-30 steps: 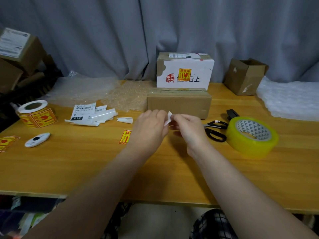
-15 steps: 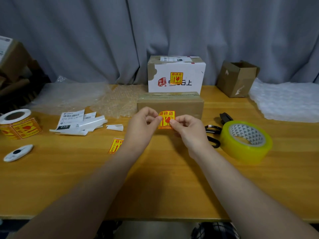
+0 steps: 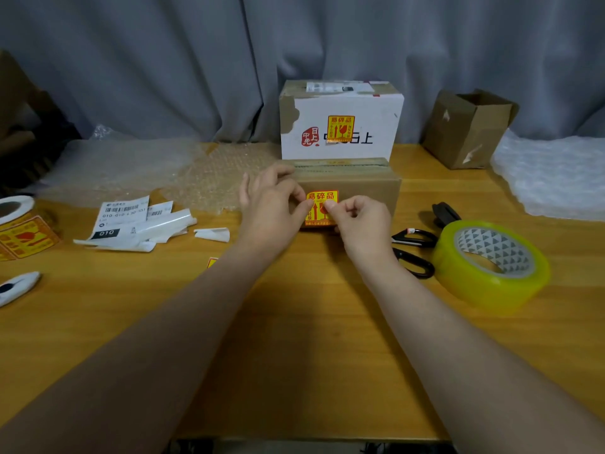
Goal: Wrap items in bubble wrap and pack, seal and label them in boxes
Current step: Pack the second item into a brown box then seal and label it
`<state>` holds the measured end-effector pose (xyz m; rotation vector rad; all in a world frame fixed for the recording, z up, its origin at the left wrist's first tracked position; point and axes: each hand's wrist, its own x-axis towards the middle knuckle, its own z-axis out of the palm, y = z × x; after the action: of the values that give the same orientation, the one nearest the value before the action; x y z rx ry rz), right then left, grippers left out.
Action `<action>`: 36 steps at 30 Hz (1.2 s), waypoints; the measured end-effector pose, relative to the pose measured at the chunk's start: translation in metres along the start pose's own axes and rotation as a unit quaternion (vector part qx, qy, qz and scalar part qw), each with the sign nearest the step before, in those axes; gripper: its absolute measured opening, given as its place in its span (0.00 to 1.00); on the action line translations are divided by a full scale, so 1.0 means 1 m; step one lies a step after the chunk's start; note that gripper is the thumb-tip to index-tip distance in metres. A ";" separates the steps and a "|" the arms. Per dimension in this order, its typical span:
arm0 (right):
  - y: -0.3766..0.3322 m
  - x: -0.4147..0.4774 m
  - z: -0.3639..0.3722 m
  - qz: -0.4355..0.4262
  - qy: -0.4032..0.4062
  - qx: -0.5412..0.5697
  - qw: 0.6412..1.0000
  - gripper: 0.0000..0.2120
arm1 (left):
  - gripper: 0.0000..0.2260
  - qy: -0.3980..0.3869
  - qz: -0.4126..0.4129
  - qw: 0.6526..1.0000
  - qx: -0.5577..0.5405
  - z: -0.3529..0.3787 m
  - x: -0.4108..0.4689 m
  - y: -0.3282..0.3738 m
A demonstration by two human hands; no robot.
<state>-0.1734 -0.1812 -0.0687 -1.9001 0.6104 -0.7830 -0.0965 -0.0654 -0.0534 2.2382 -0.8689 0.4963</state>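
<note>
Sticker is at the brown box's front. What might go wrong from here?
1. Both the left hand and right hand pinch the fragile sticker, so it may land crooked or creased on the brown box.
2. It sits low on the face; its bottom edge may catch the table.
</note>
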 end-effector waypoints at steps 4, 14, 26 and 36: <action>0.006 0.001 0.000 0.002 0.005 -0.019 1.000 0.10 | 0.05 0.010 0.009 1.000 -0.006 0.004 -0.003 -0.002; 0.005 -0.001 0.001 -0.027 0.021 -0.058 0.998 0.11 | 0.05 0.038 0.033 0.999 -0.007 0.008 -0.003 -0.004; 0.006 0.004 -0.001 -0.013 0.035 -0.110 0.993 0.14 | 0.06 0.049 0.026 0.998 0.014 0.015 -0.001 -0.004; -0.003 0.024 -0.017 -0.267 0.080 -0.342 0.897 0.27 | 0.06 0.046 0.015 0.999 0.009 0.015 -0.003 0.000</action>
<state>-0.1694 -0.2064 -0.0541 -2.7381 0.4991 -1.1879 -0.0967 -0.0745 -0.0655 2.2036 -0.8556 0.6192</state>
